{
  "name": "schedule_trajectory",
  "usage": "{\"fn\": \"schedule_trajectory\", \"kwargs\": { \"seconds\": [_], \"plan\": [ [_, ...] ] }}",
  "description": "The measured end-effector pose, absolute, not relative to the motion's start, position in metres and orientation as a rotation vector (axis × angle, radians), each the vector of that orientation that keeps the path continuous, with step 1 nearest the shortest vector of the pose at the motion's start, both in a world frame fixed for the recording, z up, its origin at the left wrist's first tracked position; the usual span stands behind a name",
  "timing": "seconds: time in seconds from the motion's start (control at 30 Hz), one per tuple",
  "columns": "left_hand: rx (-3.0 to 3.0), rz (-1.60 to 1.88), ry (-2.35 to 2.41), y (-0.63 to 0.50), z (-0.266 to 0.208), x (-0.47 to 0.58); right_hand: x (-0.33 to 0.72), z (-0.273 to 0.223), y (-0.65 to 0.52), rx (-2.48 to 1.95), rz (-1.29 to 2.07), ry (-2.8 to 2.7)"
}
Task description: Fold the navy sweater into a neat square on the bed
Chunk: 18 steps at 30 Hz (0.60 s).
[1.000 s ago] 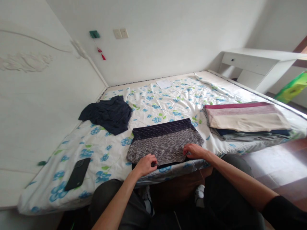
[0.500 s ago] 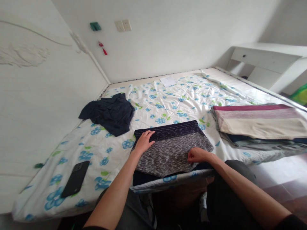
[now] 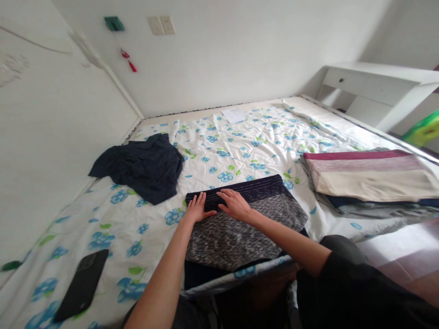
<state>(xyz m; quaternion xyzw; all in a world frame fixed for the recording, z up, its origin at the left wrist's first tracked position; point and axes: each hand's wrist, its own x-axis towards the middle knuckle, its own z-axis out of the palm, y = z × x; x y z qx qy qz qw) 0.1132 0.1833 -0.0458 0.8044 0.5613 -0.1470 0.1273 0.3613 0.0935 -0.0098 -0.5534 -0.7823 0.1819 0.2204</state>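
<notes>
A folded garment, dark navy with thin stripes along its far band and mottled grey below, lies at the front edge of the bed. My left hand rests open on its far left corner, fingers spread over the dark band. Beside it, my right hand lies flat and open on the same band, fingers pointing left. Neither hand grips the cloth. A navy layer shows beneath the grey part at the near edge. To the left lies a crumpled dark navy garment.
The bed sheet is white with blue flowers. A black phone lies at the near left. Folded clothes are stacked on the right, a striped piece on top. White paper lies at the back; a white desk stands beyond.
My right hand has moved left and away from me, from the garment's near right part to its far band, and its curled fingers have opened. The view has shifted slightly.
</notes>
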Motion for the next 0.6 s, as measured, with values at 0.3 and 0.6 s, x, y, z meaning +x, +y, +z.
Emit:
{"fn": "schedule_trajectory", "kwargs": {
  "seconds": [0.3,0.6],
  "plan": [
    [2.310,-0.420,1.626,0.189,-0.056,0.108,0.351,-0.060,0.126,-1.670,0.583,-2.337],
    [2.278,-0.400,1.620,0.188,-0.051,0.111,0.546,-0.070,0.107,-1.954,0.603,-2.367]
  ]
}}
